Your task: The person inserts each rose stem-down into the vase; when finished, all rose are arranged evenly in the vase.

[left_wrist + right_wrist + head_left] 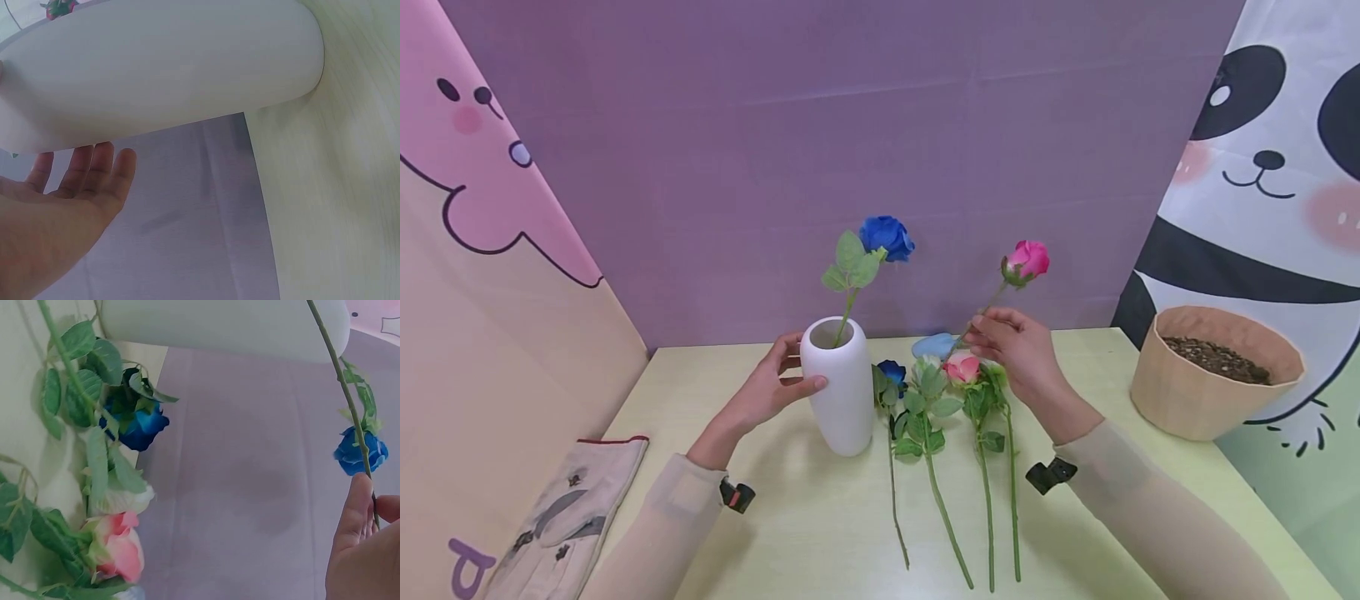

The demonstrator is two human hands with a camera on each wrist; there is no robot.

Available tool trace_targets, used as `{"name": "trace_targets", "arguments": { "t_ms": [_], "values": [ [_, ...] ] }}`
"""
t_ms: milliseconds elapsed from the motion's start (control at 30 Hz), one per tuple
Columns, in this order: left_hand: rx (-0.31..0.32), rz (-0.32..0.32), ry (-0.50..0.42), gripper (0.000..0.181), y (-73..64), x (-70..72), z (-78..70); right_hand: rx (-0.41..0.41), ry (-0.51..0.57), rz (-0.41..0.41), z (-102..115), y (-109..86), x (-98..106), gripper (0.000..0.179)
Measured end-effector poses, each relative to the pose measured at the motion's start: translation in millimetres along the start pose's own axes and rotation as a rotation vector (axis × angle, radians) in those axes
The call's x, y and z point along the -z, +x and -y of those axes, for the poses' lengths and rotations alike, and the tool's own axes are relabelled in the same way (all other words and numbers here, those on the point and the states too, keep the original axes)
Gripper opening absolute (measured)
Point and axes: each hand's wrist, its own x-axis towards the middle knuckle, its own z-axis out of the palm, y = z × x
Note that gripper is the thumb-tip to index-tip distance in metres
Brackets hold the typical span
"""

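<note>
My left hand (767, 392) holds the upper part of a white vase (842, 408), thumb on the near side and fingers at the back. The vase stands on the table, tilted slightly. One blue rose (887, 237) with green leaves rises out of its mouth. To the right of the vase, my right hand (1018, 346) pinches the stem of a pink rose (1028, 258), whose bloom points up. In the right wrist view, that bare stem (337, 369) extends past the fingertips in front of the vase. Its bloom is outside that view.
Between the hands lie several flowers, among them a dark blue rose (892, 372) and a pale pink rose (962, 367). A light blue object (934, 345) sits behind them. At right stands a tan pot (1180, 392) of soil; a folded cloth (568, 517) lies at left.
</note>
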Motion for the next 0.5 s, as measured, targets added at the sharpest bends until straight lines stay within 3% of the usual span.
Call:
{"name": "trace_targets", "arguments": {
  "t_ms": [500],
  "values": [
    [-0.002,-0.003,0.009,0.075,-2.9,0.5,-4.6,0.040,0.098,-0.071,13.8,6.1,-22.1,0.021]
  ]
}}
